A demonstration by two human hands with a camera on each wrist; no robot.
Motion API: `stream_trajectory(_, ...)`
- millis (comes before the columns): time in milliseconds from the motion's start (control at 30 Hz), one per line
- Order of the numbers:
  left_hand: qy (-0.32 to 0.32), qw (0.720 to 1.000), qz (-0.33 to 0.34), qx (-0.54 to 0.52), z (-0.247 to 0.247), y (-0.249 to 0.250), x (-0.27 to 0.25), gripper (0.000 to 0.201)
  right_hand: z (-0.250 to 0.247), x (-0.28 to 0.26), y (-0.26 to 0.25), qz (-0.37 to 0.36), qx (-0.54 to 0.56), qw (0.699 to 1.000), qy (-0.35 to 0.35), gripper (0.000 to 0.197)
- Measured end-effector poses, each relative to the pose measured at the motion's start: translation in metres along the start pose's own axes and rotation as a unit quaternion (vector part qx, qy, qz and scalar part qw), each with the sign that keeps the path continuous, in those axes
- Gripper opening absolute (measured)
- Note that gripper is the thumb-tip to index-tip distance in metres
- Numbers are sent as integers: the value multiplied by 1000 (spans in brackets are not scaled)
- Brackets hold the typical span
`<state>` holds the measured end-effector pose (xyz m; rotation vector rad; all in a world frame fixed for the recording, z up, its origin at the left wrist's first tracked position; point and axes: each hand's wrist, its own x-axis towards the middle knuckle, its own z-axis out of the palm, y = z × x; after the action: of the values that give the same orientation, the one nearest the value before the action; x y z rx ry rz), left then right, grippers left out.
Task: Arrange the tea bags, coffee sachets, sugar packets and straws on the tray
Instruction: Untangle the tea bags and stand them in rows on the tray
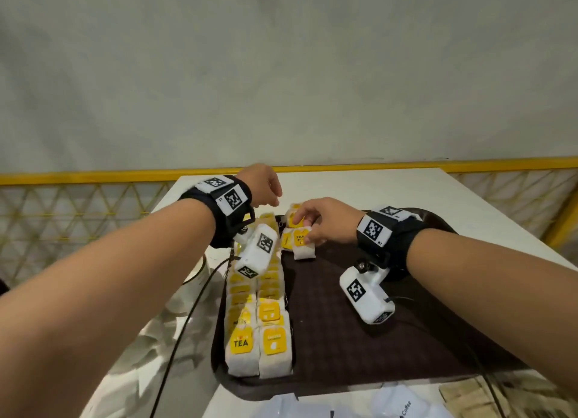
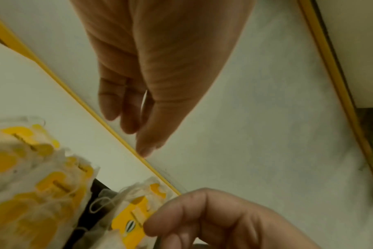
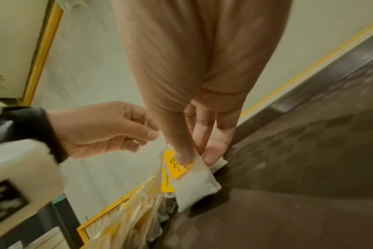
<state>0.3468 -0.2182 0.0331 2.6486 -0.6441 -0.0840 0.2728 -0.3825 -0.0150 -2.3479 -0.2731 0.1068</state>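
A dark brown tray [image 1: 344,339] lies on the white table [image 1: 375,186]. Two rows of tea bags [image 1: 259,317] with yellow tags run along its left side. At the tray's far end my right hand [image 1: 308,230] pinches a white tea bag [image 1: 301,245] by its yellow tag, thumb on top and fingers beneath, as the right wrist view shows [image 3: 197,159]. That tea bag [image 3: 194,185] hangs low over the tray. Another tea bag [image 1: 294,217] lies just behind those fingers. My left hand [image 1: 272,198] hovers over the tray's far left corner with loosely curled fingers [image 2: 128,118], holding nothing.
White sachets [image 1: 403,408] and brown packets [image 1: 463,395] lie on the table in front of the tray's near edge. A black cable [image 1: 187,317] runs along the tray's left side past a white container [image 1: 197,270]. A yellow railing [image 1: 93,176] borders the table's far side.
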Motion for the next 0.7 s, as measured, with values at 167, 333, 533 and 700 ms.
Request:
stream_trajectory(167, -144, 983, 28, 113, 9, 2, -19, 21, 4, -3, 1, 17, 58, 998, 1, 29)
stream_trajectory(333, -111, 978, 43, 172, 29, 12, -24, 28, 9, -4, 1, 27, 67, 997, 19, 23)
stream_trajectory(533, -58, 984, 72, 153, 22, 16, -20, 18, 7, -6, 3, 29, -3, 997, 78, 22)
stream_trajectory(700, -80, 977, 95, 173, 19, 21, -19, 19, 2, -13, -3, 40, 70, 996, 49, 24)
